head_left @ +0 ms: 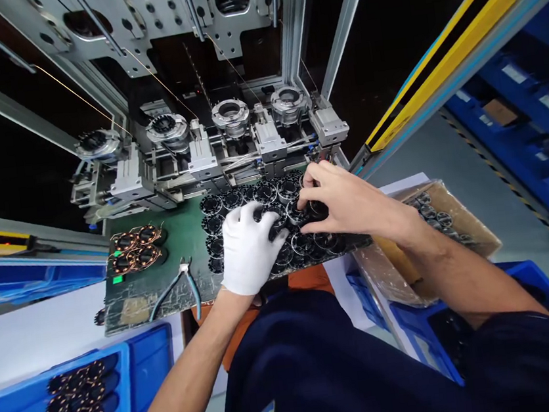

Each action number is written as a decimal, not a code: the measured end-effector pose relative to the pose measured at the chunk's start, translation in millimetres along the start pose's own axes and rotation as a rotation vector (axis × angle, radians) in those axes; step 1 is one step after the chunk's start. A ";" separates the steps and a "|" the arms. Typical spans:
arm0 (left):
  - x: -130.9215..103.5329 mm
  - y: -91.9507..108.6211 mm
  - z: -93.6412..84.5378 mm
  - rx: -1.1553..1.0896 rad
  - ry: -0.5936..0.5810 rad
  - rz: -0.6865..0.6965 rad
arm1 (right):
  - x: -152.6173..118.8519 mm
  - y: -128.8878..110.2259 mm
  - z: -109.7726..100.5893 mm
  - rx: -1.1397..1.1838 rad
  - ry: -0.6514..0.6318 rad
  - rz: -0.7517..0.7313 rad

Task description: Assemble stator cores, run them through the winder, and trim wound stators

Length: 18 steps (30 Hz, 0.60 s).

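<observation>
Rows of black-and-silver motor stator cores [211,204] without windings stand close together on a green board [183,229]. My left hand [249,248], in a white glove, is over the middle of these rows, its fingers curled down around a stator core that they partly hide. At the right side of the rows my bare right hand [336,199] has its thumb and fingers bent around another stator core [298,212]. Several stators with copper windings [139,248] sit at the left of the board. In front of them lie cutting pliers [177,286] with their handles spread.
Behind the board stands a winding machine with round holders [230,115] and thin wires running down. Yellow posts [436,58] flank it. A carton [464,217] with cores stands right, and a blue tray [126,381] of wound stators lower left. Blue bins [535,103] stand far right.
</observation>
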<state>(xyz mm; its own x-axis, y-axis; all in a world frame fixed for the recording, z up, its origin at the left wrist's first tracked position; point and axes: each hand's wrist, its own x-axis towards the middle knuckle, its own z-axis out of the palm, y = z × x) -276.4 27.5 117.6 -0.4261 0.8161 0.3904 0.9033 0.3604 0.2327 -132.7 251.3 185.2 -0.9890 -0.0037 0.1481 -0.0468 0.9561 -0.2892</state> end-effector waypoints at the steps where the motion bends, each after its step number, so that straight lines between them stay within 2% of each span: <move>1: -0.9 0.1 -0.4 -0.027 0.007 -0.014 | 0.3 2.2 -2.8 0.027 0.014 0.001; 6: -5.1 -7.4 -9.3 -0.147 0.113 -0.079 | 14.3 -0.6 -10.1 0.092 0.086 -0.007; 9: -3.3 -22.2 -17.3 -0.229 0.127 -0.113 | 29.7 -12.5 0.1 0.038 0.024 -0.055; 11: 2.8 -33.4 -21.8 -0.214 0.081 -0.103 | 38.1 -20.9 12.5 -0.042 -0.036 -0.096; 14: 20.3 -46.4 -24.6 -0.085 -0.091 0.027 | 43.3 -30.8 28.3 -0.112 -0.064 -0.132; 16: 34.9 -51.8 -22.7 -0.037 -0.191 0.115 | 41.8 -35.8 29.0 -0.132 -0.060 -0.147; 18: 48.5 -55.5 -17.9 -0.037 -0.232 0.162 | 37.4 -39.9 18.9 -0.135 -0.044 -0.163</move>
<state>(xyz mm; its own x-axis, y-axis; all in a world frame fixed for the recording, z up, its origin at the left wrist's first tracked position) -348.2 39.0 139.6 -0.2498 0.9449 0.2114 0.9546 0.2036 0.2176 -170.5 207.4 184.4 -0.9752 -0.1714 0.1401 -0.1904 0.9723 -0.1354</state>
